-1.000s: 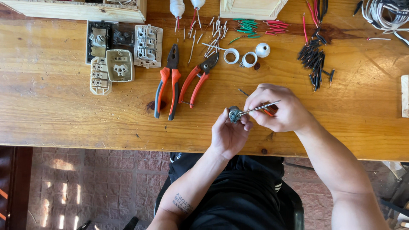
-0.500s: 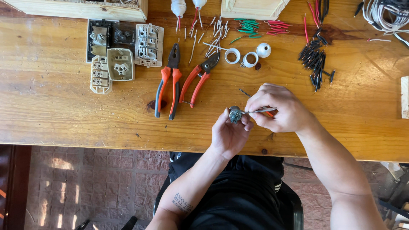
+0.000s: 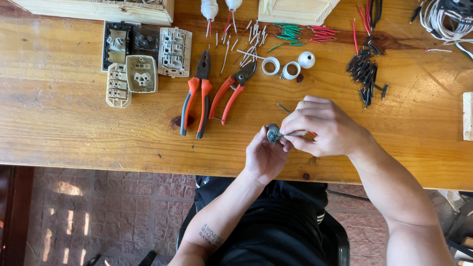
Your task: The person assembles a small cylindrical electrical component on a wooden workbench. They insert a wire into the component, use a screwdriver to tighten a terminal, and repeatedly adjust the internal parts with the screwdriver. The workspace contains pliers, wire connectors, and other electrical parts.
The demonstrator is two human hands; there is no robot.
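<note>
Seated person, head view looking down on a wooden workbench [image 3: 74, 123].

Left hand [image 3: 263, 155], lower centre of frame: fingers curled narrow around a small round metal fitting [image 3: 273, 133], pinched at the fingertips and held just above the bench's near edge. Its face seems to tilt up and to the right, though it is too small to be sure.

Right hand [image 3: 325, 127], immediately right of the fitting: fingers closed tight on a thin screwdriver [image 3: 294, 133]. Only a short piece of metal shaft and a bit of orange handle show past the fingers.

Key relation: the shaft runs nearly horizontal across the frame, tip pointing left into the fitting. The fitting lies directly left of the right fingertips, touching or all but touching the tip; contact cannot be confirmed. Both hands are in on the fitting; the left one carries it.

Upper centre: orange-handled pliers [image 3: 196, 101] and orange-handled cutters [image 3: 232, 91], well apart from both hands. Right of these, white ring parts [image 3: 280, 66]. Upper left: switch and socket modules [image 3: 140, 59]. Upper right: black wire offcuts [image 3: 364, 71].
</note>
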